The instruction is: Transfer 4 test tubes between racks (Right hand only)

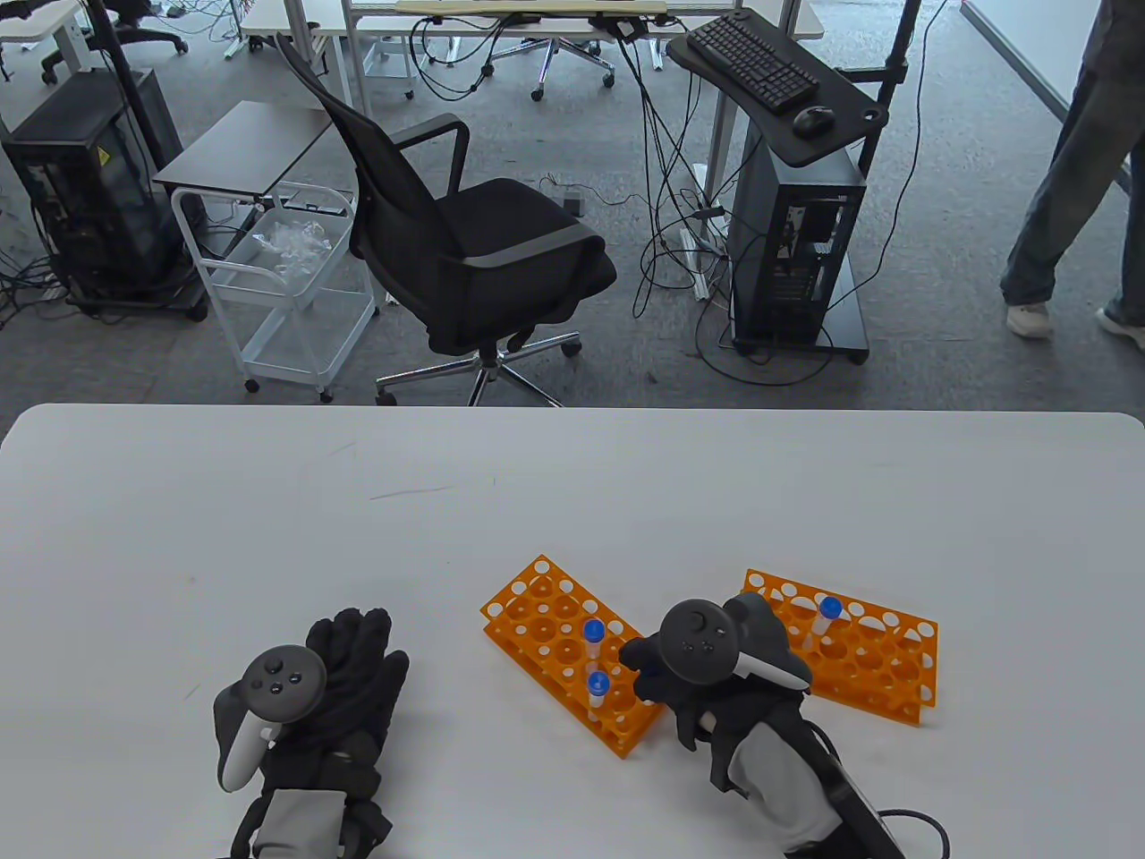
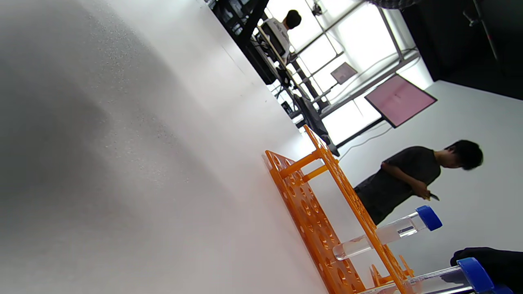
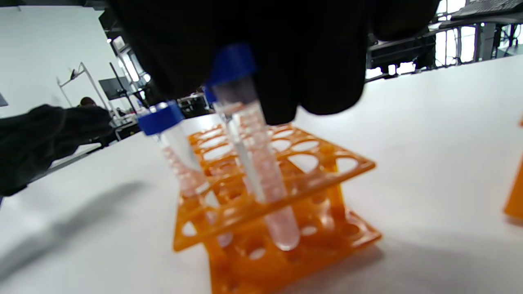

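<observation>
I'm closing my right hand [image 3: 261, 53] around the blue cap of a test tube [image 3: 255, 163] standing in the left orange rack's [image 1: 528, 617] near-right corner. Light, slick plastic, so I'm gripping just under the cap. My left hand [image 1: 335, 689] is lying flat on the table, holding nothing.

The counter [image 1: 268, 501] has a smooth, matt white top, finely speckled in the left wrist view. Both racks, the left rack [image 1: 537, 617] and the right rack [image 1: 886, 653], look like moulded orange plastic with a slight sheen. The test tubes [image 3: 261, 163] are clear, glossy plastic or glass, which one cannot be told, with matt blue caps [image 3: 233, 63]. The left hand [image 1: 349, 662] and right hand [image 1: 662, 671] wear black knitted cloth gloves, dull and slightly rough, and the trackers [image 1: 702, 640] on them are smooth dark plastic with pale grey handles.
</observation>
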`<state>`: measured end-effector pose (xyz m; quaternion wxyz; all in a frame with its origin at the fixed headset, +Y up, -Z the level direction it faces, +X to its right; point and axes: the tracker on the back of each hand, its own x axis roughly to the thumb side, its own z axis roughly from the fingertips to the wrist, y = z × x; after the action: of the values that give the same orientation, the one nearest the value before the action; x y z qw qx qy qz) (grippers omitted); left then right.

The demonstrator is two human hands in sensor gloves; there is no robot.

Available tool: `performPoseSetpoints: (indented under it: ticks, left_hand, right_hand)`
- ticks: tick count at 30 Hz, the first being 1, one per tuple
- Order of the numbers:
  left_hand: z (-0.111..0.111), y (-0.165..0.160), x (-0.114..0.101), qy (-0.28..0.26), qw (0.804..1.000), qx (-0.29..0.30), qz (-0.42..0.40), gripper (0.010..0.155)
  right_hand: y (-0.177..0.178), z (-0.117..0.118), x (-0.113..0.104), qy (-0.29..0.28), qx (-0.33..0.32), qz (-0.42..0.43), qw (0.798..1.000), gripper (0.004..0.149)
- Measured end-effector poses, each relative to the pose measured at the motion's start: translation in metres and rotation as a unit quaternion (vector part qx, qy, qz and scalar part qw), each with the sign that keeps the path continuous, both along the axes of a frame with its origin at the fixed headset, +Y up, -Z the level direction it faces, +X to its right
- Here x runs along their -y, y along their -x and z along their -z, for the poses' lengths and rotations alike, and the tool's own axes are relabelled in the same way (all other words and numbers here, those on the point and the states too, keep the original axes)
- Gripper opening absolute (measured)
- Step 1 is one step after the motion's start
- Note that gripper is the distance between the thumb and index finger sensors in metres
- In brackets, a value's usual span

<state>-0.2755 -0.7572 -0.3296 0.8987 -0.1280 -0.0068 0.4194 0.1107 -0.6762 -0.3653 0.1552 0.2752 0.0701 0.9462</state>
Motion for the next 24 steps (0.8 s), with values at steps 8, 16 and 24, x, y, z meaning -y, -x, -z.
performPoseSetpoints:
  ticks: [8, 16, 24]
  left_hand:
    - [0.0, 0.0, 0.0, 0.0, 1.0, 0.0, 0.0, 0.069]
    - [0.0, 0.0, 0.0, 0.0, 1.0, 0.0, 0.0, 0.069]
    - [0.0, 0.0, 0.0, 0.0, 1.0, 0.0, 0.0, 0.069]
  right_hand:
    - [-0.004, -0.002, -0.008, -0.009, 0.003, 0.016, 1.0, 0.048]
    - [-0.01, -0.004, -0.017, -0.02, 0.006, 0.035, 0.999, 0.048]
    - [-0.019, -0.005, -0.027, -0.033, 0.017, 0.057, 0.998, 0.048]
